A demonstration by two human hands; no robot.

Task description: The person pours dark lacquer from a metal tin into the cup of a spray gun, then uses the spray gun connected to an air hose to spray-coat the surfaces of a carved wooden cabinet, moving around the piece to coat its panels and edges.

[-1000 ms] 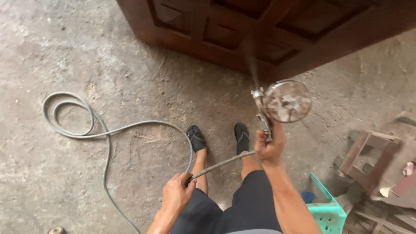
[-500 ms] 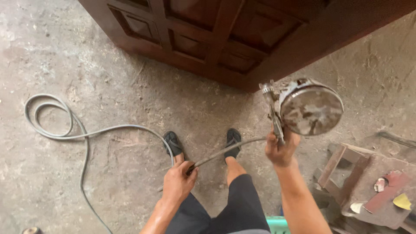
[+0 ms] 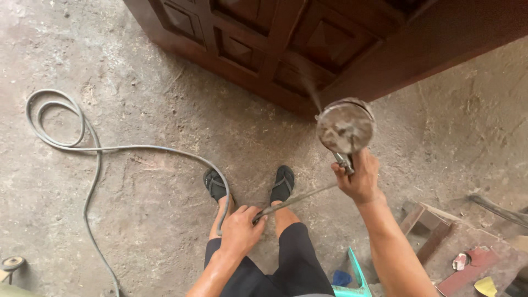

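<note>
My right hand (image 3: 358, 179) grips the handle of a metal spray gun (image 3: 345, 127) with a round cup on top. A thin mist leaves its nozzle toward the dark brown panelled wooden door (image 3: 286, 49) lying ahead. My left hand (image 3: 240, 229) holds the grey air hose (image 3: 99, 148) near where it runs to the gun. The hose loops away over the concrete floor to the left. My feet in black sandals (image 3: 248, 184) stand between the two hands.
A teal plastic stool (image 3: 352, 278) stands by my right leg. At the lower right a low wooden bench (image 3: 467, 247) carries small scraps. A small wheel (image 3: 11, 263) lies at the lower left.
The spray gun has swung left and lower, toward the door's edge, and spray mist is visible again. My view has shifted right, so the hose loop sits further in.
</note>
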